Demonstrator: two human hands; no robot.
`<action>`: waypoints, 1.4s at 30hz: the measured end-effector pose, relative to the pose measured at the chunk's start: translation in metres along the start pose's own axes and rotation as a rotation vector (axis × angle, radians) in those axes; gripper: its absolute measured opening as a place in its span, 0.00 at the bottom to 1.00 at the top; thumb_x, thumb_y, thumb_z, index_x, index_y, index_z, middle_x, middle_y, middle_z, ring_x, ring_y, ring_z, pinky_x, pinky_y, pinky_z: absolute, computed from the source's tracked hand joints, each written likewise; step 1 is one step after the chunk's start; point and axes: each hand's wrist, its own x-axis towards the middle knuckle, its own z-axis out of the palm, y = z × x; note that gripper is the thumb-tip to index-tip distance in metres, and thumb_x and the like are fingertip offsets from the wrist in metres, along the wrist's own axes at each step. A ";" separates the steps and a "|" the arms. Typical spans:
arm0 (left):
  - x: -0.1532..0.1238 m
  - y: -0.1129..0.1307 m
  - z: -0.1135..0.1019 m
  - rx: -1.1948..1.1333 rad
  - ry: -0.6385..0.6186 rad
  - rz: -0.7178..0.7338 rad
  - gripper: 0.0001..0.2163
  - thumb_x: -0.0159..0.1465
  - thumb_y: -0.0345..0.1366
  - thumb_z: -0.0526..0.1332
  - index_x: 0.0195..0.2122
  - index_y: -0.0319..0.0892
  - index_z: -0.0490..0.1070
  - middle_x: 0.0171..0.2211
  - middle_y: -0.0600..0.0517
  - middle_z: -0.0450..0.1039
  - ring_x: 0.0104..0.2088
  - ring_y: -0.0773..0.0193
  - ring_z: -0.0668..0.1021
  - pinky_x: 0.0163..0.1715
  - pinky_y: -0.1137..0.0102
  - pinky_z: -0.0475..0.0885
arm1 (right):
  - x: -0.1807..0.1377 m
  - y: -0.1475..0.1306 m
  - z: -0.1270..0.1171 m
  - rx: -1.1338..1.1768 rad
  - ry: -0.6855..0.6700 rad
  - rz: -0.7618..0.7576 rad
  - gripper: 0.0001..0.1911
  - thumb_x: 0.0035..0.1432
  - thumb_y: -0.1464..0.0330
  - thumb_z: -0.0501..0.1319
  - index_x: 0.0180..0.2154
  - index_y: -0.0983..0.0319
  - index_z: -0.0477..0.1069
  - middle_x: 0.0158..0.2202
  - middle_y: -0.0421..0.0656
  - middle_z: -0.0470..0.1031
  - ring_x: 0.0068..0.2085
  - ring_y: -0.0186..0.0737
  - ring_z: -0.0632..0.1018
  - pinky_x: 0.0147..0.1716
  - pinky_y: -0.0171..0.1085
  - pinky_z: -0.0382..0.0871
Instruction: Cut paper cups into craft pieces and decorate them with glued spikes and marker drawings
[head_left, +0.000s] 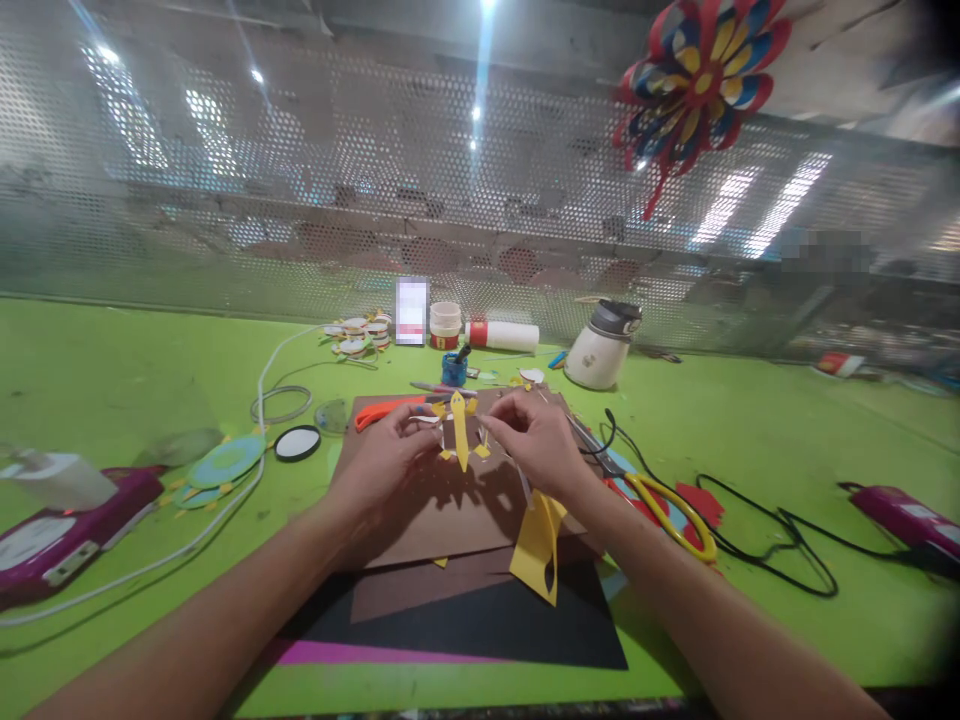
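Between my hands is a small paper animal (461,430) with a yellow head, a pointed tail and yellow feet, joined by whitish parts. My left hand (401,435) pinches its left side with fingertips and thumb. On the other side, the thumb and fingers of my right hand (536,435) are closed at its right edge. Both hands are just above brown cardboard (420,520), which lies on black and pink paper. An orange cutter (382,411) lies behind my left fingers. Below my right wrist is a cut piece of yellow paper (536,550).
Yellow-handled scissors (705,525) and a black cable (795,545) lie at right. Behind stand a lit phone (412,312), paper cups (445,325) and a white jug (598,355). A power strip (67,530) with a white cable occupies the left.
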 end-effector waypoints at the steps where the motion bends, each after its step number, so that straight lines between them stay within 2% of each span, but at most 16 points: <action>1: 0.000 0.000 -0.001 0.002 0.002 0.004 0.11 0.52 0.29 0.69 0.36 0.41 0.72 0.31 0.55 0.78 0.28 0.69 0.79 0.29 0.75 0.73 | 0.001 0.000 -0.003 0.005 -0.036 0.028 0.08 0.55 0.66 0.65 0.26 0.61 0.72 0.23 0.38 0.72 0.25 0.34 0.71 0.27 0.34 0.64; 5: 0.001 0.000 -0.002 0.011 0.005 0.011 0.13 0.52 0.30 0.70 0.38 0.41 0.73 0.33 0.53 0.79 0.30 0.68 0.79 0.30 0.75 0.73 | 0.003 0.000 -0.008 0.061 -0.198 0.163 0.11 0.56 0.64 0.65 0.24 0.62 0.72 0.19 0.37 0.70 0.22 0.32 0.69 0.23 0.32 0.62; 8: 0.002 0.001 -0.002 0.014 0.005 0.013 0.15 0.52 0.31 0.70 0.41 0.41 0.73 0.35 0.52 0.79 0.31 0.67 0.80 0.32 0.73 0.75 | 0.002 0.000 -0.006 0.107 -0.265 0.250 0.11 0.56 0.65 0.66 0.24 0.62 0.72 0.18 0.37 0.70 0.20 0.31 0.69 0.22 0.31 0.62; 16: 0.003 -0.001 -0.006 0.019 0.008 0.036 0.17 0.51 0.33 0.73 0.41 0.41 0.73 0.36 0.52 0.79 0.33 0.65 0.80 0.34 0.72 0.76 | 0.001 0.000 -0.002 0.178 -0.269 0.349 0.13 0.57 0.66 0.66 0.23 0.62 0.69 0.15 0.36 0.69 0.17 0.29 0.68 0.18 0.29 0.60; 22: 0.001 0.004 -0.004 0.003 0.007 0.016 0.17 0.48 0.33 0.75 0.38 0.41 0.73 0.31 0.54 0.78 0.31 0.66 0.79 0.32 0.74 0.75 | 0.000 0.000 -0.001 0.155 -0.225 0.323 0.12 0.57 0.67 0.65 0.23 0.61 0.69 0.15 0.36 0.70 0.17 0.30 0.69 0.18 0.29 0.61; 32: 0.000 0.000 -0.004 -0.021 -0.018 0.012 0.17 0.50 0.34 0.74 0.39 0.42 0.72 0.31 0.56 0.77 0.26 0.69 0.78 0.30 0.73 0.74 | 0.000 -0.002 0.000 0.052 -0.125 0.210 0.07 0.53 0.69 0.64 0.24 0.61 0.69 0.18 0.35 0.70 0.18 0.31 0.69 0.18 0.31 0.63; 38: 0.002 -0.003 -0.006 -0.018 -0.007 0.027 0.15 0.51 0.33 0.73 0.38 0.42 0.72 0.31 0.56 0.77 0.27 0.70 0.78 0.29 0.74 0.74 | 0.002 0.001 -0.001 0.025 -0.078 0.129 0.10 0.57 0.65 0.60 0.26 0.61 0.70 0.19 0.36 0.70 0.19 0.32 0.71 0.19 0.31 0.65; 42: 0.005 -0.006 -0.008 0.004 0.010 0.029 0.16 0.50 0.33 0.74 0.38 0.42 0.72 0.32 0.54 0.78 0.27 0.67 0.79 0.29 0.73 0.74 | 0.001 0.002 -0.001 -0.062 -0.065 0.033 0.10 0.58 0.67 0.59 0.26 0.62 0.74 0.19 0.37 0.71 0.21 0.35 0.72 0.22 0.33 0.66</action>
